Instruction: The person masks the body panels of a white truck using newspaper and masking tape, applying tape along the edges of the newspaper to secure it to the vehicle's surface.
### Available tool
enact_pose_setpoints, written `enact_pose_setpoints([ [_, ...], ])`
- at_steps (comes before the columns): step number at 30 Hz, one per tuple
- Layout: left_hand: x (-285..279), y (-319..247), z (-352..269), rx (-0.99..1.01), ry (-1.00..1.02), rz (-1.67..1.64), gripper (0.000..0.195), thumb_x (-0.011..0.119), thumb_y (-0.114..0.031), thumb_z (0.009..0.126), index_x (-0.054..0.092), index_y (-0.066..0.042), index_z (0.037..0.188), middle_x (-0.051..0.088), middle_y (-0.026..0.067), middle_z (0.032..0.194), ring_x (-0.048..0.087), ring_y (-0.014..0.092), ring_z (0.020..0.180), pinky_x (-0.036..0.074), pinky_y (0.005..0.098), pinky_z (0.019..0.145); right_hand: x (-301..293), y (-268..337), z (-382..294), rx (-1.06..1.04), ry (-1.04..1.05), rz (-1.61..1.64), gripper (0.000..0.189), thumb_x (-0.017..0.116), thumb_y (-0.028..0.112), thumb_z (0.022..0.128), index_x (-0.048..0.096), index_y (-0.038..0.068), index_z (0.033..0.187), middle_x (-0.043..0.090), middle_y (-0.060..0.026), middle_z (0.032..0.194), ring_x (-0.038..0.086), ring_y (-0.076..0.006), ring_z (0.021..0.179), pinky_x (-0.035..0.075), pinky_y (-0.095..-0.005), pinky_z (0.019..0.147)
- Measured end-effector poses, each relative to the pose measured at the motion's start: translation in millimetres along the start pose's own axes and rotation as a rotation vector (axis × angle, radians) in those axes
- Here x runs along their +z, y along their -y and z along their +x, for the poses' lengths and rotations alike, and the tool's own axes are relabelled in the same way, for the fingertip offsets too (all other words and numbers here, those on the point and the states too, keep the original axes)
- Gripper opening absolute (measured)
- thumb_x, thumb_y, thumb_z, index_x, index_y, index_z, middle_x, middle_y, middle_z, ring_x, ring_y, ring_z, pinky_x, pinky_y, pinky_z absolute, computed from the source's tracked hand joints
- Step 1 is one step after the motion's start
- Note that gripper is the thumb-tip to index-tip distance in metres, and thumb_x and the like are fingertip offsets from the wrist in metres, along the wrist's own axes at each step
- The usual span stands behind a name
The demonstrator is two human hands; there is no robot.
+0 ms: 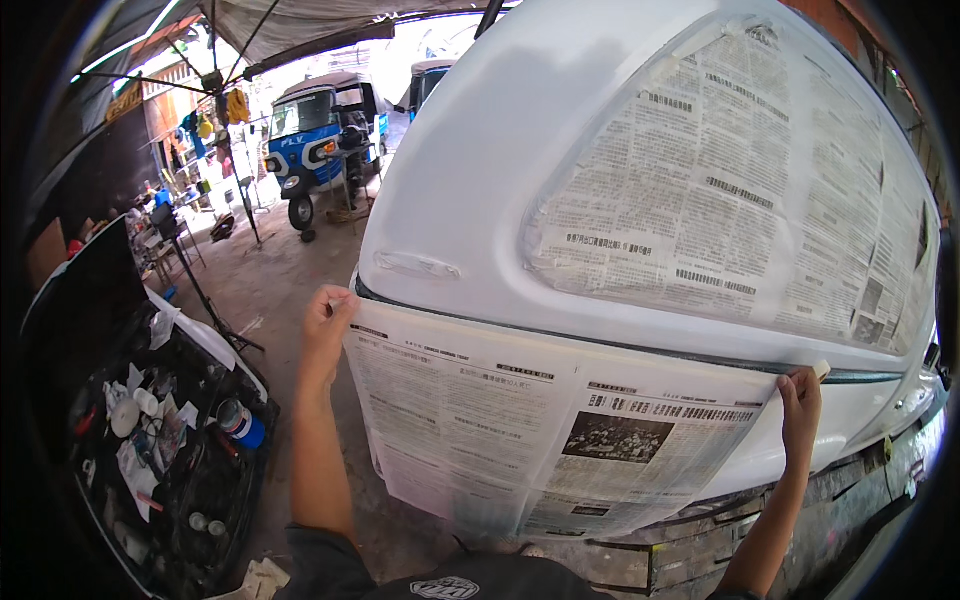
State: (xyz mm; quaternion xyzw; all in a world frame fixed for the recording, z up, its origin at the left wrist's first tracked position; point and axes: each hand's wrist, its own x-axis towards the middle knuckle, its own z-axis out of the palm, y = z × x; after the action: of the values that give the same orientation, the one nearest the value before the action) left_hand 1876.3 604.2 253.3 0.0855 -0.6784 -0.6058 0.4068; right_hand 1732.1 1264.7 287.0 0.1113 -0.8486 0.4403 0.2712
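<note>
My left hand (330,315) pinches the upper left corner of a newspaper sheet (465,405) at the corner of a white vehicle body (450,202). At the sheet's upper right corner, my right hand (801,386) grips the paper's edge, with a roll of masking tape (822,370) showing beside its fingers. Pale tape (570,346) runs along the top of the sheet, just below a dark trim seam (525,330) on the body. The newspaper hangs down over the lower panel. More newspaper (675,195) covers the large window area above, its edges taped down.
At the left, a black tray-like panel (259,442) holds a paint can (238,421), crumpled paper and loose items. A thin black stand (202,292) rises beyond it. A blue three-wheeled vehicle (315,142) stands farther back. Slatted boards (705,551) lie below at the right.
</note>
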Motion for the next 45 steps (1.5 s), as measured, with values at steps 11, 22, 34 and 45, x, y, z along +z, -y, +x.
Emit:
enact_pose_setpoints([
  [11,-6,-7,4,-0.065,0.090,0.160,0.013,0.074,-0.014,0.091,0.062,-0.009,0.095,0.060,-0.0023,0.090,0.054,0.007,0.086,0.041,0.0231,0.081,-7,-41,3,0.023,0.132,0.264,0.029,0.070,0.016,0.092,0.043,0.009,0.085,0.051,-0.0021,0.105,0.040,-0.0117,0.088,0.034,-0.0248,0.081],
  [22,4,-24,15,-0.087,0.143,0.308,0.016,0.075,-0.019,0.091,0.063,-0.008,0.092,0.060,-0.0030,0.087,0.052,0.006,0.083,0.040,0.0225,0.075,-23,-43,9,0.062,0.289,0.337,0.036,0.074,0.027,0.084,0.042,0.010,0.084,0.047,-0.0067,0.114,0.040,-0.0172,0.106,0.028,-0.0284,0.105],
  [34,3,-13,21,-0.035,0.145,0.404,0.030,0.079,-0.035,0.086,0.066,-0.009,0.092,0.064,0.0031,0.091,0.059,0.014,0.089,0.045,0.0291,0.079,-48,-89,34,-0.041,0.394,0.298,0.017,0.067,0.021,0.093,0.055,0.009,0.093,0.057,-0.0077,0.118,0.050,-0.0189,0.113,0.033,-0.0340,0.104],
  [45,1,-18,22,-0.092,0.180,0.427,0.036,0.080,-0.040,0.084,0.071,-0.007,0.095,0.068,0.0067,0.097,0.060,0.018,0.092,0.046,0.0329,0.082,-54,-74,32,-0.188,0.325,0.144,0.008,0.065,0.003,0.093,0.060,0.002,0.088,0.061,-0.0113,0.104,0.058,-0.0239,0.097,0.050,-0.0373,0.080],
])
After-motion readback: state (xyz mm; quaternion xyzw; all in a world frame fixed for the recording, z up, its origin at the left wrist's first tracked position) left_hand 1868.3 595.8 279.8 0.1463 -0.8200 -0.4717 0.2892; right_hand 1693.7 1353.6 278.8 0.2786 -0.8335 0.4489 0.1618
